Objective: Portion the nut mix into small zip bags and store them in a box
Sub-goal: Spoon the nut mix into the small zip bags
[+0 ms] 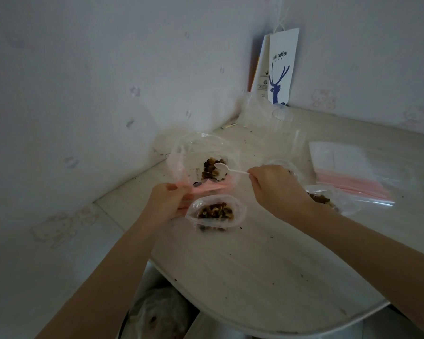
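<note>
A large clear zip bag [194,152] with a pink strip lies open on the table, with a heap of nut mix [211,170] inside. My left hand [168,200] grips its pink rim and also holds a small zip bag [214,211] open, which has nuts in it. My right hand [277,189] pinches the handle of a white plastic spoon [224,168]; its bowl rests over the nut heap in the large bag. Another small bag with nuts [326,199] lies just right of my right wrist.
A stack of empty zip bags [348,172] with pink strips lies at the right. A white paper coffee bag [280,69] stands in the wall corner beside crumpled clear plastic [262,113]. Crumbs dot the pale table [267,265]. An open container [157,311] shows below the table's near edge.
</note>
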